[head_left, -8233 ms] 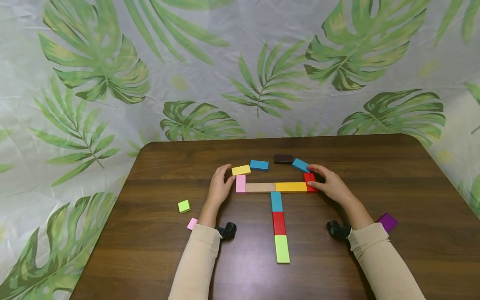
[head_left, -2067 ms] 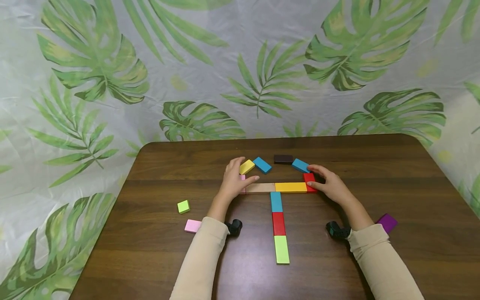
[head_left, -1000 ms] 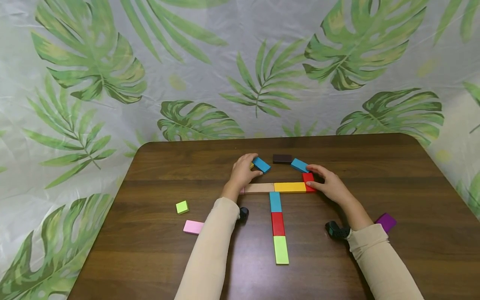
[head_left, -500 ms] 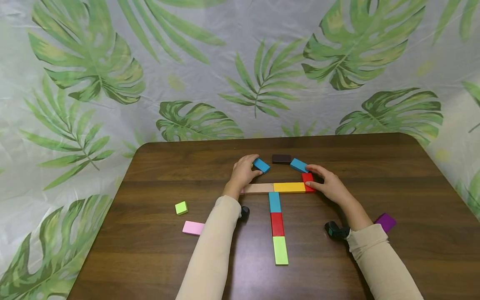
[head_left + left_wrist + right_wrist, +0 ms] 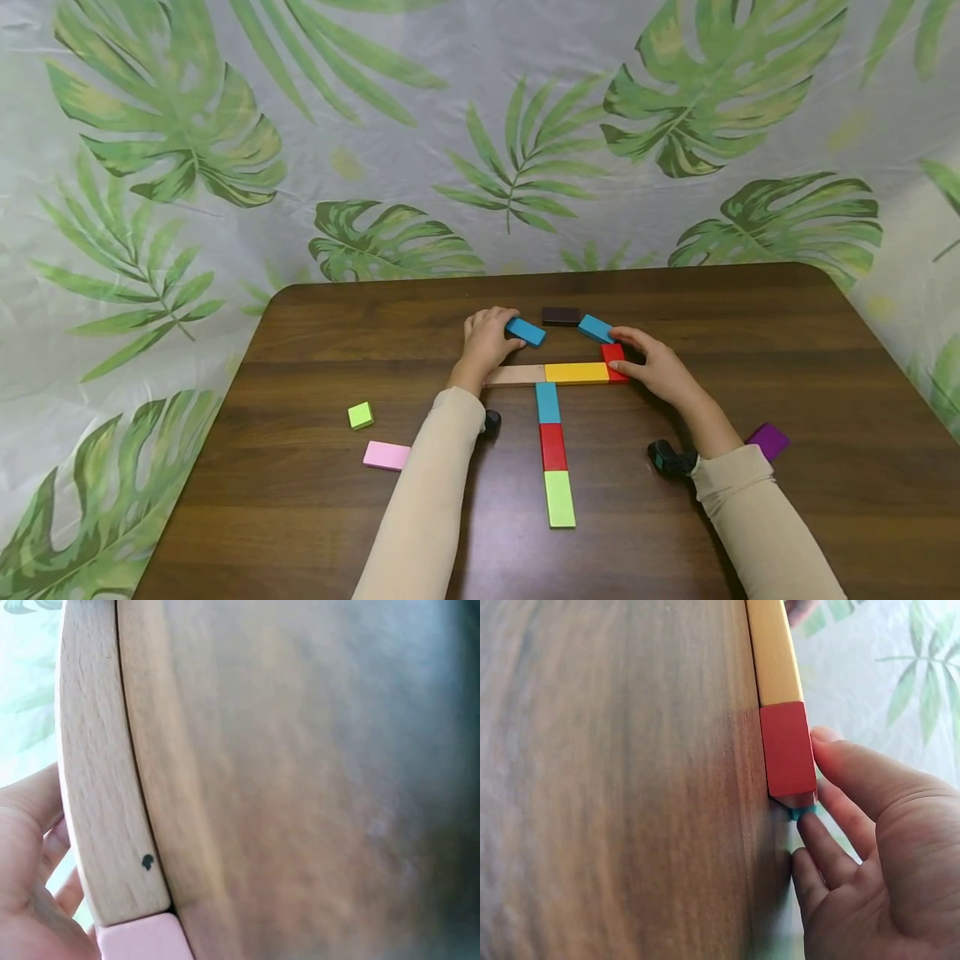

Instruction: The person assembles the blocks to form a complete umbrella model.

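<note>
A pale grey-white cloth (image 5: pixel 405 158) spans the background behind the table (image 5: pixel 292 517), its surface lightly creased and shiny in places. Large green leaves (image 5: pixel 678 117), some broad and split, some feathery, are printed across it among faint yellow patches (image 5: pixel 347 164). The tabletop is dark brown wood grain with rounded far corners. Light leaves a soft whitish sheen (image 5: pixel 506 554) on its nearer middle.
</note>
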A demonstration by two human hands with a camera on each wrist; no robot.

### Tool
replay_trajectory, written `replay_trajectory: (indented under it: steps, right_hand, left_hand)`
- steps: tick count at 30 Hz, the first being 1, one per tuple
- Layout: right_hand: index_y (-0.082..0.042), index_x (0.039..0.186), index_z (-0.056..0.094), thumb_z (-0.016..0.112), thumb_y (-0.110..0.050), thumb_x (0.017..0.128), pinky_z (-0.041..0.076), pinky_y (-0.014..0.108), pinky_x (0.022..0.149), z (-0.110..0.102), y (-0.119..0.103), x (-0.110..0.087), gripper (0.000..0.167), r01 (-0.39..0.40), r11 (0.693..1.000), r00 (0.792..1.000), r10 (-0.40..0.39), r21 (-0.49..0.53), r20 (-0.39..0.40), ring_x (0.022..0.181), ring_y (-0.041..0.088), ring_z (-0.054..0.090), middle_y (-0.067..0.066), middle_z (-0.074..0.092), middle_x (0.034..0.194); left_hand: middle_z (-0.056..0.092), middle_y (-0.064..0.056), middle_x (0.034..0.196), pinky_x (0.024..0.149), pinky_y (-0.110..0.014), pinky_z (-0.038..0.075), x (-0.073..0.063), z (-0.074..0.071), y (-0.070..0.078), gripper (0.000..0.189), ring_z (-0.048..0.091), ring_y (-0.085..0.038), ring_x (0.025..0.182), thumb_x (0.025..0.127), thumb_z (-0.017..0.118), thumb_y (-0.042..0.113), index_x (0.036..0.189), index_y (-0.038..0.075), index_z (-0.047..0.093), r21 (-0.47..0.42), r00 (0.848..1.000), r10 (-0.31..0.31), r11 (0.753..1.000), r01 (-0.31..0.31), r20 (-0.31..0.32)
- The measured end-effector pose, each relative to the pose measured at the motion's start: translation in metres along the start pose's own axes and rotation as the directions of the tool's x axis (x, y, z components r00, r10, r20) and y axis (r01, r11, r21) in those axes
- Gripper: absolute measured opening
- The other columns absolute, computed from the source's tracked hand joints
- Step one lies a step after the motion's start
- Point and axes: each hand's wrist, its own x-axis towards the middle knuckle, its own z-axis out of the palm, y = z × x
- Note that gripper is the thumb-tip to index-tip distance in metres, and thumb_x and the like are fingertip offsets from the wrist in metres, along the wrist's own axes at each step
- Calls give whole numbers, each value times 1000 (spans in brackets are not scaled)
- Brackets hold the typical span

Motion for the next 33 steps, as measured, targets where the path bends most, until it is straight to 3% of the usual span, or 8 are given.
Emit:
replay_trajectory:
  steps: [6, 13, 17, 23, 28, 30, 33]
  right_hand:
    - [2, 130, 40, 61, -11, 86, 22, 53, 98, -1, -15, -3, 51, -2, 1000, 1000, 2, 19, 2, 122, 42, 32, 25, 42, 129]
    - [8, 129, 38, 58, -3, 86, 21, 54, 98, -4, -43, -11, 48, -15, 1000, 1000, 15, 14, 10, 121, 45, 31, 30, 40, 128]
    - [8, 129, 38, 58, -5, 87, 22, 55, 98, -4, -40, -10, 48, -18, 1000, 1000, 18, 11, 15, 121, 45, 31, 30, 40, 128]
    - [2, 130, 39, 60, -13, 86, 23, 54, 98, -2, -14, -4, 51, -16, 1000, 1000, 16, -1, 7, 121, 42, 32, 25, 41, 129]
    - [-4, 131, 41, 62, -19, 86, 23, 52, 98, 0, 0, 0, 52, -12, 1000, 1000, 12, -10, 5, 122, 39, 33, 21, 43, 130]
    - [-5, 131, 41, 62, -19, 86, 23, 52, 98, 0, 0, 0, 52, -9, 1000, 1000, 9, -4, 7, 123, 39, 32, 21, 43, 130]
    - [-5, 131, 40, 62, -19, 86, 23, 52, 98, -1, 0, 0, 52, -7, 1000, 1000, 7, -2, 9, 123, 39, 32, 21, 43, 130]
  left_hand:
    - [50, 6, 124, 101, -51, -4, -1, -1, 2, 41, 34, -21, 121, 78, 68, 36, 116, 23, 58, 4, 1000, -4, 1000, 4, -21]
    - [51, 8, 121, 101, -51, -9, -2, -3, 6, 35, 33, -17, 123, 77, 67, 40, 108, 24, 61, 28, 1000, 20, 999, -20, 0]
    - [54, 7, 118, 104, -46, -2, -2, -2, 6, 35, 36, -15, 121, 78, 66, 40, 108, 24, 59, -6, 999, 37, 999, -37, -21]
    - [56, 1, 114, 101, -36, 21, -2, -2, 5, 37, 41, -21, 113, 79, 67, 34, 111, 17, 58, -157, 995, 50, 986, -64, -88]
    - [54, -1, 104, 80, -29, 40, -1, -5, 3, 37, 46, -18, 93, 79, 68, 25, 112, 12, 57, -299, 994, 27, 952, -59, -108]
    - [52, -3, 97, 70, -26, 41, -1, -6, 2, 36, 46, -16, 83, 79, 69, 21, 111, 9, 57, -337, 992, 8, 940, -50, -123]
    - [49, -5, 88, 65, -24, 40, 1, -8, 1, 35, 45, -15, 76, 79, 69, 18, 110, 7, 58, -359, 989, -18, 933, -36, -145]
